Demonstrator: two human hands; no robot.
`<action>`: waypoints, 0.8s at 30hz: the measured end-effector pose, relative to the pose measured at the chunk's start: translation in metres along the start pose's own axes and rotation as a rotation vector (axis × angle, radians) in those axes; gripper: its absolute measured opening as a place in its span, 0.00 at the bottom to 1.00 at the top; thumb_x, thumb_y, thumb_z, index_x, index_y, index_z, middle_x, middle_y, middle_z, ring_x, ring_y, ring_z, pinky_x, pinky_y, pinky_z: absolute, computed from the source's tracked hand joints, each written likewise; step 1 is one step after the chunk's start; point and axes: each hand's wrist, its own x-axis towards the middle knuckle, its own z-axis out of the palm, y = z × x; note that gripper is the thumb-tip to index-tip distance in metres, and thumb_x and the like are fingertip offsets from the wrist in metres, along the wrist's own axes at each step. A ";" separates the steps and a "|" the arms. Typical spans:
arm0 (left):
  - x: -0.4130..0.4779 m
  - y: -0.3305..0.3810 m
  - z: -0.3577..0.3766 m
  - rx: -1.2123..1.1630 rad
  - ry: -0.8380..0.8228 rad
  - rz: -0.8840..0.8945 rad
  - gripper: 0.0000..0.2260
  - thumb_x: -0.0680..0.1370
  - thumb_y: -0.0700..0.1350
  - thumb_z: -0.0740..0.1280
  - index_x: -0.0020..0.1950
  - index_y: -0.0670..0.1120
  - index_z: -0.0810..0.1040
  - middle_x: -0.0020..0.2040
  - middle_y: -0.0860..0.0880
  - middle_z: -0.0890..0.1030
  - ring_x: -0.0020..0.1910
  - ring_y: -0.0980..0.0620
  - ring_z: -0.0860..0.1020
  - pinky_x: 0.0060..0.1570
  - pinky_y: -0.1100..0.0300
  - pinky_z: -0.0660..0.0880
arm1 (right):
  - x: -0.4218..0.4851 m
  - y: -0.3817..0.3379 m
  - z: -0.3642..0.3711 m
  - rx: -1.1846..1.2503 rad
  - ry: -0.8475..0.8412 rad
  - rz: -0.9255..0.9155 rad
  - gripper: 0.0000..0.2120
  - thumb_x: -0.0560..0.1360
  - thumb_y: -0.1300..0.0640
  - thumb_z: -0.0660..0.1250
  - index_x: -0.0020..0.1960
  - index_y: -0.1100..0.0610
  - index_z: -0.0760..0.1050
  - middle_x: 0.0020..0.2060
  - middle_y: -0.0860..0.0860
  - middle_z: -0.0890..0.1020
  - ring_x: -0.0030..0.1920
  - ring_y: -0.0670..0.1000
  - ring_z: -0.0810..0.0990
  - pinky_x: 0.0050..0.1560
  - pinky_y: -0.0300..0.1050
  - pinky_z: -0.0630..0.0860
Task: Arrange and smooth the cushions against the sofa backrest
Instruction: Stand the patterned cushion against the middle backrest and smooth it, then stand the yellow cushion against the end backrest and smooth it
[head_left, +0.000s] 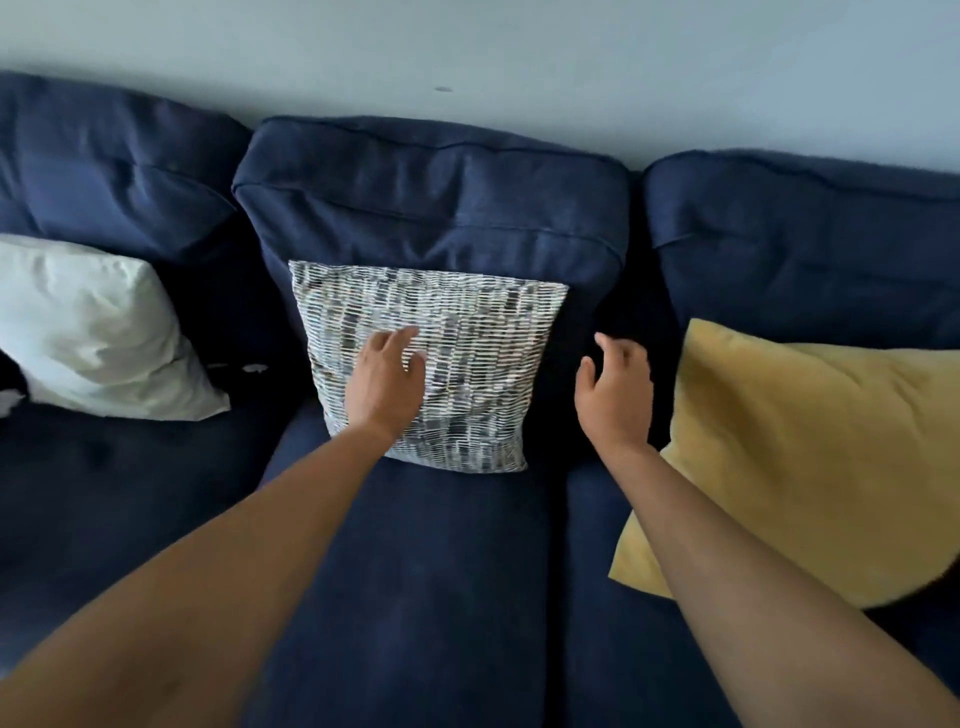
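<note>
Navy sofa (431, 597) holds three cushions: a patterned cushion (467, 374) upright against the middle backrest (431, 202), a pale cushion (88, 332) leaning at left, a yellow cushion (810, 457) slumped at right. Left hand (384, 384) lies flat on the patterned cushion, fingers spread. Right hand (615, 395) hovers just beside its right edge, loosely open, holding nothing

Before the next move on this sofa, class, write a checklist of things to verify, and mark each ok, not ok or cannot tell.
1. Patterned cushion leans on the backrest: ok.
2. Left hand flat on the patterned cushion: ok.
3. Right hand open, gripping nothing: ok.
4. Yellow cushion upright against the backrest: not ok, it slumps onto the seat.
5. White cushion smooth: not ok, creased.
6. Patterned cushion fully smoothed: cannot tell.
</note>
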 end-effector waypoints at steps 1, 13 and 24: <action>-0.010 0.009 0.005 -0.016 -0.030 0.002 0.16 0.83 0.48 0.61 0.71 0.52 0.75 0.65 0.48 0.75 0.61 0.44 0.76 0.49 0.50 0.75 | -0.005 0.007 -0.009 0.035 0.008 0.037 0.17 0.80 0.55 0.63 0.67 0.57 0.75 0.62 0.58 0.76 0.59 0.60 0.77 0.57 0.56 0.75; -0.086 0.152 0.060 -0.170 -0.238 0.209 0.16 0.83 0.51 0.60 0.70 0.54 0.74 0.63 0.51 0.76 0.53 0.53 0.79 0.48 0.54 0.78 | -0.053 0.113 -0.142 0.116 0.223 0.261 0.15 0.83 0.54 0.57 0.63 0.55 0.78 0.58 0.54 0.78 0.53 0.54 0.79 0.49 0.42 0.71; -0.107 0.280 0.139 -0.519 -0.461 -0.086 0.55 0.64 0.78 0.65 0.79 0.62 0.35 0.81 0.44 0.57 0.78 0.41 0.60 0.74 0.40 0.63 | -0.020 0.247 -0.233 0.336 0.424 0.604 0.31 0.80 0.43 0.60 0.78 0.53 0.56 0.71 0.60 0.66 0.62 0.59 0.75 0.57 0.53 0.75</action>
